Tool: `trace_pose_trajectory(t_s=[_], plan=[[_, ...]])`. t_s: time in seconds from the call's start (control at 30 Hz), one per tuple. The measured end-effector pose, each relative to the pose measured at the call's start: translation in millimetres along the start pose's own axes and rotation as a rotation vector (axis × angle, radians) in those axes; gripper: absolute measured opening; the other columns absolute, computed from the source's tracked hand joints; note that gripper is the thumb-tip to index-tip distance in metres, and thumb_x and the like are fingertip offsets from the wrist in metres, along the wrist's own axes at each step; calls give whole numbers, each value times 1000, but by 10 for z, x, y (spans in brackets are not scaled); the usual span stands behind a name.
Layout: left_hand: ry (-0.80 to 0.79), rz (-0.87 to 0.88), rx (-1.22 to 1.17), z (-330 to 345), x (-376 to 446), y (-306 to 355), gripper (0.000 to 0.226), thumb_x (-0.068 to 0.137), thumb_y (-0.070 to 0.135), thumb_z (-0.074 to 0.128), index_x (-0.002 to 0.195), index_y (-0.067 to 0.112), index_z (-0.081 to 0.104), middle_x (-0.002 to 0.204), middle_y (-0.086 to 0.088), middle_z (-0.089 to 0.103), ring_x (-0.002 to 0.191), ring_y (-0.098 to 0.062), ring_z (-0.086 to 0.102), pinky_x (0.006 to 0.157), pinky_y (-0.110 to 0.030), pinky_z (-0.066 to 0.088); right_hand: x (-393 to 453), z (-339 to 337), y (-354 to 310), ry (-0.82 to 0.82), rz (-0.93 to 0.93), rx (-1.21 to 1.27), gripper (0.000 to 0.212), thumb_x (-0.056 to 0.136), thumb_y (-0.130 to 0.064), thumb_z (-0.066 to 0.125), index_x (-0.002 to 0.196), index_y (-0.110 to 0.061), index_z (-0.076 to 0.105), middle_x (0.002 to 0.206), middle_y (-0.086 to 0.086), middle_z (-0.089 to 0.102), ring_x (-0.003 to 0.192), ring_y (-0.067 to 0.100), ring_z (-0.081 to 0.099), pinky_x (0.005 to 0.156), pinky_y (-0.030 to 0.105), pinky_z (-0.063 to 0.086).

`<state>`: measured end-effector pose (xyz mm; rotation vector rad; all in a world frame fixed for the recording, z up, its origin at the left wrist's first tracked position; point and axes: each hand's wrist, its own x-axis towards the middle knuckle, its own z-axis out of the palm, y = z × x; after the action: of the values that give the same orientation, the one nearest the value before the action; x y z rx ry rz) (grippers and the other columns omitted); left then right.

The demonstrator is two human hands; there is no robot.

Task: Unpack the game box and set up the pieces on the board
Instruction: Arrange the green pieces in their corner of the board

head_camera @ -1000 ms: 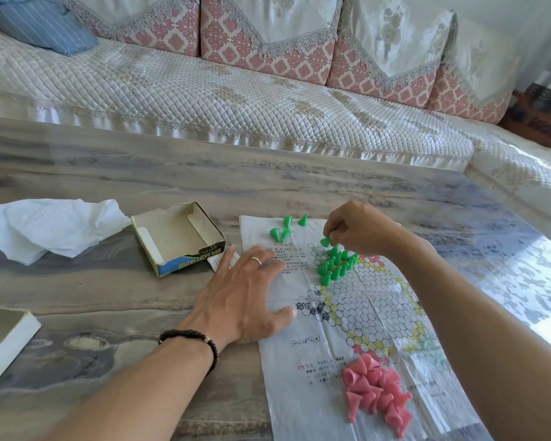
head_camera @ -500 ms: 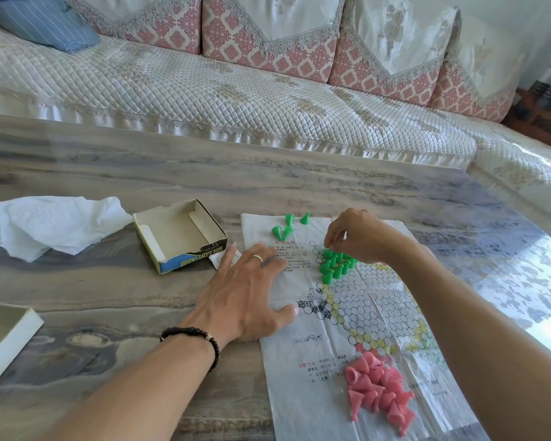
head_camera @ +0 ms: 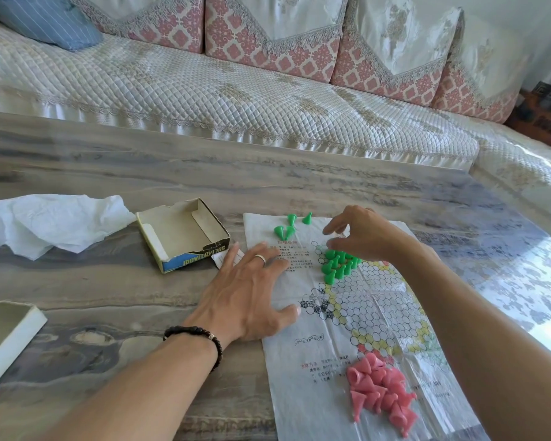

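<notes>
A thin paper game board printed with a star of circles lies flat on the table. Several green cone pieces stand on its far point, and a few loose green cones lie beyond them near the board's far edge. A heap of pink cones lies on the near part of the board. My left hand presses flat on the board's left edge, fingers spread. My right hand hovers just above the standing green cones, fingers parted and blurred, holding nothing that I can see.
The open game box tray, with nothing in it, sits left of the board, and crumpled white paper lies further left. A white lid pokes in at the near left edge. A quilted sofa runs along the table's far side.
My right hand has lifted off the green cluster and spread its fingers, having set a green cone down among the standing pieces. The left hand has stayed pressed on the board.
</notes>
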<state>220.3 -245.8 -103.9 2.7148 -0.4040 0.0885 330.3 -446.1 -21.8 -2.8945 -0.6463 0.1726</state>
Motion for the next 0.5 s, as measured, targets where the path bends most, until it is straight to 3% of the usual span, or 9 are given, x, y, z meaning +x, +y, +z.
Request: trace_pose_trajectory(t_s=[0.13,0.23,0.37,0.43,0.5], plan=[[-1,-1,3,-3,-1,2,80,80,67,47,148,30,27,159,6,19,147,-8,0,119,-44,-9,126,53,-52,123,3,69,26,93,-19,59,115,-12,68,107,1,69,86,10,60,78,24,45],[-7,-3,1,-4,4,6,80,80,67,46,148,30,27,159,6,18,147,-8,0,119,-45,-9,268,133,-107,179,55,94,30,91,-15,56,119,-11,66,110,4,69,91,15,63,83,32,52],[5,-6,10,7,5,1,80,79,68,45,147,30,27,159,6,19,147,-8,0,119,-45,-8,485,201,-146,243,145,111,34,89,-16,56,122,-18,63,97,1,71,95,21,65,86,37,54],[12,-6,9,9,3,-3,79,79,68,45,147,30,28,159,6,20,147,-7,1,119,-45,-7,578,213,-159,285,190,74,29,89,-15,56,115,-19,68,100,4,72,97,24,65,85,40,55],[10,-3,9,10,4,-6,79,79,67,46,147,30,28,159,6,20,147,-7,1,119,-45,-8,633,217,-178,295,196,52,26,86,-6,53,96,-15,75,95,5,75,83,23,68,77,40,58]])
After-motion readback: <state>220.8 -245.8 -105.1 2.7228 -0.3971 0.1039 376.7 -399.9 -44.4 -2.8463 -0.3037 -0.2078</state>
